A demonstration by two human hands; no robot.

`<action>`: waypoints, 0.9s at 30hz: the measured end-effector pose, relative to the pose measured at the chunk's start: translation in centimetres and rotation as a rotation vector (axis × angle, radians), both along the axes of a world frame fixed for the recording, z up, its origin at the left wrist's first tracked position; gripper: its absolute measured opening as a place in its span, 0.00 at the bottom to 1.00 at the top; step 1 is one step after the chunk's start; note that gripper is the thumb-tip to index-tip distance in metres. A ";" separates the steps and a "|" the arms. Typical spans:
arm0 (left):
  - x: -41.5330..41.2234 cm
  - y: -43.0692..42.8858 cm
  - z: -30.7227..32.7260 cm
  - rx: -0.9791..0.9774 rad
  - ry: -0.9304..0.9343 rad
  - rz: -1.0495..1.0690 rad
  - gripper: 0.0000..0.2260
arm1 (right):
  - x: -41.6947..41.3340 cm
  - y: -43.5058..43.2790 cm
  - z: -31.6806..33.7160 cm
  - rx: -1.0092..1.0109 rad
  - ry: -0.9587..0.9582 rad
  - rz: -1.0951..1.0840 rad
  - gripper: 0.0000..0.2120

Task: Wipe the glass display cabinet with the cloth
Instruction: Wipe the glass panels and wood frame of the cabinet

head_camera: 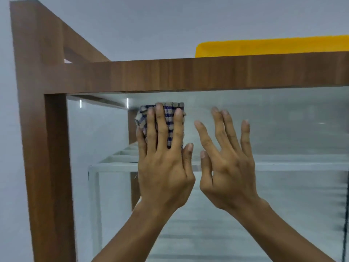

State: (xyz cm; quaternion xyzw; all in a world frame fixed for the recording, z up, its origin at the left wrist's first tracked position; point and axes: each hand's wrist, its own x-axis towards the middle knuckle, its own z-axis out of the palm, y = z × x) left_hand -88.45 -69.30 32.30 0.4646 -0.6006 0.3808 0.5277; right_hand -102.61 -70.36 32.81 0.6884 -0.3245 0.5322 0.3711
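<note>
Fingerprints could smear the glass (283,129): the right hand (228,167) lies bare on it, fingers straight and apart, while the left hand (162,173) presses the cloth (170,125) with flat fingers.

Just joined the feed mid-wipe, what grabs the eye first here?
The left hand presses a blue-and-beige checked cloth against the glass front panel, just under the brown wooden top rail. The right hand is spread open beside it. A bright yellow object lies above that rail, upper right.

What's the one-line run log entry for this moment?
phase: wiping | left hand: fingers flat, pressing checked cloth on glass below wooden top rail | right hand: open, holds nothing
</note>
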 end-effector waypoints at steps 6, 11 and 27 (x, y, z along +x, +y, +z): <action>-10.3 -0.2 1.7 0.040 -0.116 -0.092 0.27 | -10.1 0.3 1.8 0.045 0.004 -0.112 0.26; -17.7 -0.2 2.4 0.046 -0.173 -0.123 0.28 | -18.4 1.0 2.6 0.058 0.019 -0.182 0.28; -32.9 0.5 3.3 0.121 -0.125 -0.332 0.27 | -34.6 0.6 3.7 0.101 -0.074 -0.127 0.28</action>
